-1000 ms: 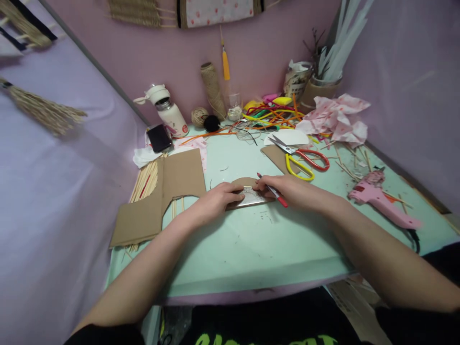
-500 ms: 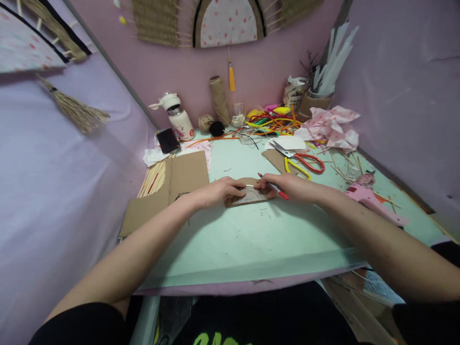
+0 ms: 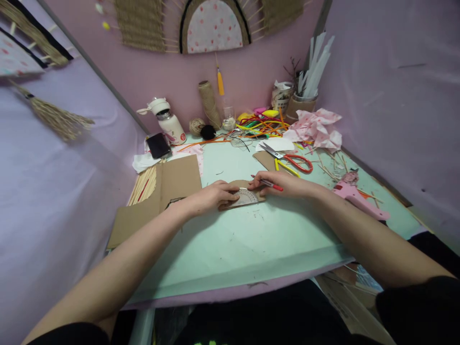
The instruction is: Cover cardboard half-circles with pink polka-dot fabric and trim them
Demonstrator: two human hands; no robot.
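A clear protractor (image 3: pixel 246 197) lies on a half-round piece of brown cardboard (image 3: pixel 238 183) near the middle of the table. My left hand (image 3: pixel 212 197) presses the protractor down with its fingers on the left side. In my right hand (image 3: pixel 287 181) is a red pen (image 3: pixel 277 187), gripped between thumb and fingers with its tip pointing up and left. The fingertips of this hand rest by the right edge of the protractor and cardboard.
Red-handled scissors (image 3: pixel 300 163) lie behind my right hand, with a pink glue gun (image 3: pixel 359 199) farther right. Cardboard sheets (image 3: pixel 179 179) lie to the left. At the back stand a white bottle (image 3: pixel 172 128), twine spool (image 3: pixel 209 103) and colourful pipe cleaners (image 3: pixel 260 125).
My view has turned slightly right, so the scene sits farther left. My right fingers have eased off the protractor's top toward its right edge; the pen stays in that hand.
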